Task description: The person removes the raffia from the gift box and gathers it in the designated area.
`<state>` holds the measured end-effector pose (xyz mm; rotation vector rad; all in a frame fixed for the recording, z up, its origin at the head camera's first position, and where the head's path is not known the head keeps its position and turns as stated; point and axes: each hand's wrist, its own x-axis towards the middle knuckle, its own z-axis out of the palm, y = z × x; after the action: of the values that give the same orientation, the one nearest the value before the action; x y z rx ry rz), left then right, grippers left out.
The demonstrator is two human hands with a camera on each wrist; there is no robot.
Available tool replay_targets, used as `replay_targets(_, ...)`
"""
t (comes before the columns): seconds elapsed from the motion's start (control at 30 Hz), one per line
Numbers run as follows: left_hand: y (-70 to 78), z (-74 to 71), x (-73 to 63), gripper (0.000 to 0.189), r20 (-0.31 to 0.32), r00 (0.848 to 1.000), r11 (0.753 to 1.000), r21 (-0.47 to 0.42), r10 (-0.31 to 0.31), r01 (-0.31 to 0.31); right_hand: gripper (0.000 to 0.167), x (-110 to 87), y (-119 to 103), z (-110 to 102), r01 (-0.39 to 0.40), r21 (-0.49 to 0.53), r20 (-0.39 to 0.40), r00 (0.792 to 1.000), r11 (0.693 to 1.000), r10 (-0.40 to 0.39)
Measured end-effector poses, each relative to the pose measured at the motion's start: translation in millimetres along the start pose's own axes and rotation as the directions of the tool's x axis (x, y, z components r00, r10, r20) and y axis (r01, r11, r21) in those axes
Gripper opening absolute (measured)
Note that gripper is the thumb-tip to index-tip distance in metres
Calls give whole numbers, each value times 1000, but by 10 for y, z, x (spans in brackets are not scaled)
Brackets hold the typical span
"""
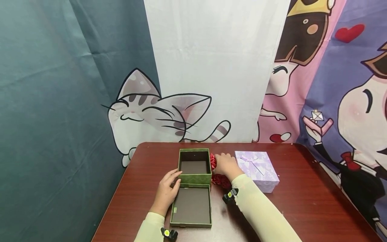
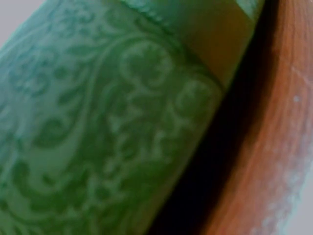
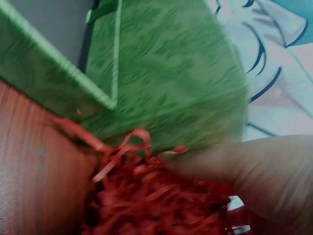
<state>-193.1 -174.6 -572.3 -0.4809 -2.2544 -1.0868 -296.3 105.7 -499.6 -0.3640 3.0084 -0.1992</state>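
A green patterned box point(image 1: 195, 178) with a dark, bare inside stands near the table's back edge. Its shallow lid point(image 1: 193, 223) lies inside-up right in front of it. My left hand point(image 1: 167, 190) rests against the box's left front corner, fingers extended at its side. In the left wrist view, the embossed green box side point(image 2: 107, 112) fills much of the picture. Right of the box, my right hand point(image 1: 226, 165) grips red shredded paper point(image 1: 221, 181). The right wrist view shows the thumb point(image 3: 210, 164) pressed into the red shreds point(image 3: 156, 205) beside the green wall.
A closed lilac gift box point(image 1: 257, 166) with a ribbon bow stands just right of my right hand. The reddish-brown table point(image 1: 305, 201) has rounded back corners. Behind it hangs a cartoon-printed cloth point(image 1: 211, 67).
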Motion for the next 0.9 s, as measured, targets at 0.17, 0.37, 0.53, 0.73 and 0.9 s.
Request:
replay_targets(0.17, -18, 19, 5, 45, -20, 1000, 1000, 10, 21, -20, 84, -118, -28, -195, 57, 10, -121, 991, 998, -55)
replay_targets(0.37, -27, 17, 41, 55, -72, 996, 998, 39, 60, -57, 56, -372, 78, -359, 139, 104, -331, 939, 985, -98)
replay_targets(0.53, 81, -22, 103, 59, -158, 983, 995, 53, 96, -88, 38, -665, 371, -326, 216, 193, -600, 798, 957, -59)
replay_targets(0.73, 613, 25, 157, 55, -277, 936, 972, -26, 217, -233, 36, -1017, 870, -103, 218, 223, -847, 527, 950, 78)
replay_targets(0.9, 1062, 362, 165, 58, -211, 947, 950, -147, 243, -276, 40, -1224, 1213, 69, 140, 363, -861, 429, 921, 274)
